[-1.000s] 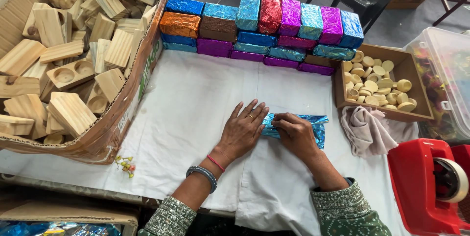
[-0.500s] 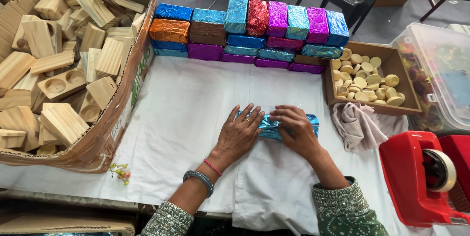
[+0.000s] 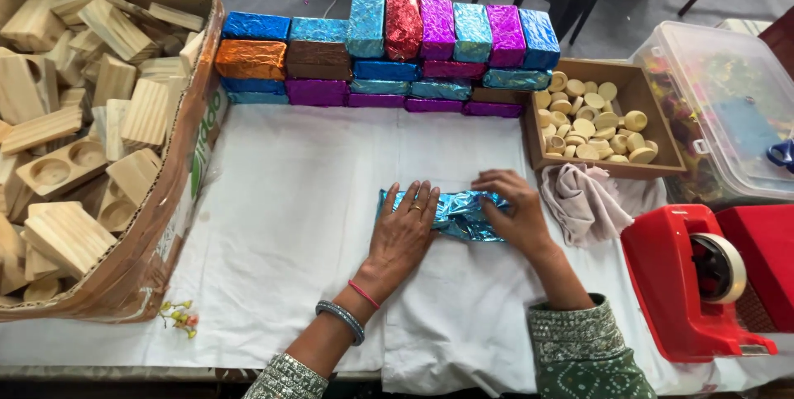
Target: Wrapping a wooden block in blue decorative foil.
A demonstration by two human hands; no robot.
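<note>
A block wrapped in shiny teal foil (image 3: 456, 214) lies on the white cloth (image 3: 298, 225) in the middle of the table. My left hand (image 3: 404, 232) presses flat on its left end, fingers spread. At the right end my right hand (image 3: 514, 209) has its fingers curled over the foil, pinching it. Both wrists come in from the bottom edge, the left with bangles and a red thread.
Foil-wrapped blocks (image 3: 389, 52) in blue, orange, purple, red and teal are stacked at the back. A cardboard box of wooden blocks (image 3: 74, 126) fills the left. A wooden tray of round discs (image 3: 591, 122), a crumpled cloth (image 3: 587, 200), a red tape dispenser (image 3: 695, 275) and a clear bin (image 3: 719, 109) stand right.
The view has shifted slightly. My left hand has moved from beside the foil block onto its left end, and my right hand has moved along to the right end.
</note>
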